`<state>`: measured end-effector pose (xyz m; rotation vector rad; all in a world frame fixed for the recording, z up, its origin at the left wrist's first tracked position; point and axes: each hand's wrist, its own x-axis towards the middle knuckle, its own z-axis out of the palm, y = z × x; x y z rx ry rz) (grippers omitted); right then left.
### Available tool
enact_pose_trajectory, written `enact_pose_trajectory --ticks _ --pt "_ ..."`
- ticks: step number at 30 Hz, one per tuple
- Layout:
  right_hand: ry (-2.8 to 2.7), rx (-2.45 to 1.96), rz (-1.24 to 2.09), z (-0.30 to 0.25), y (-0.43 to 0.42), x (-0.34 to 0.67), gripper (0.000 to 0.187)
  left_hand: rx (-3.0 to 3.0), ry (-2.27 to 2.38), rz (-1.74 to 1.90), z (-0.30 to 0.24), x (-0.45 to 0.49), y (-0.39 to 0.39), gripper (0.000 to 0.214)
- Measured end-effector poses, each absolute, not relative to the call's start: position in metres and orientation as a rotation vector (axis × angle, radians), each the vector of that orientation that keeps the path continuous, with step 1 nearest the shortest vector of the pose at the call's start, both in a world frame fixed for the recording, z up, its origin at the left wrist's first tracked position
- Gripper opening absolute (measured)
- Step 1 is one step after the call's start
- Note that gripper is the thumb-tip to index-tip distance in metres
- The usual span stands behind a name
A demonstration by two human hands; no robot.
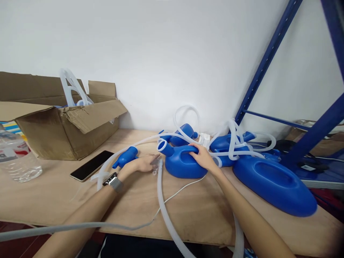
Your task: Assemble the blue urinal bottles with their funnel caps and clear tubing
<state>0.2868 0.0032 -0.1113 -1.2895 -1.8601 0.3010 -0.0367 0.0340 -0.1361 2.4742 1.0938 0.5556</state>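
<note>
My right hand (202, 156) is closed around the handle of a blue plastic urinal bottle (182, 166), which rests on the table with its open spout pointing up and left. Just left of that bottle, my left hand (146, 163) has its fingers closed at a clear plastic connector (155, 167) on the end of a translucent hose (163, 208). The hose runs down over the table's front edge. My left thumb is mostly hidden. A small blue spouted piece (126, 157) lies beside my left wrist.
An open cardboard box (67, 132) with hoses stands at the left, near a phone (91, 166) and a water bottle (18, 157). Another large blue bottle (274, 186) lies at the right. More blue bottles and looped hoses lie behind, near a blue metal rack (268, 57).
</note>
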Motion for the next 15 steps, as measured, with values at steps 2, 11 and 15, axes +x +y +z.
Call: enact_pose_trajectory --ticks 2,11,15 --pt "-1.853 -1.301 0.294 -0.112 0.003 0.286 0.025 2.47 1.146 0.551 -0.136 -0.036 0.036 0.048" --pt "-1.857 -1.301 0.262 -0.113 0.001 0.286 0.027 2.37 1.422 0.756 -0.121 -0.045 0.036 0.042" --pt "-1.854 -1.319 0.249 -0.114 0.001 0.286 0.028 2.501 1.001 0.384 -0.111 -0.052 0.019 0.068"
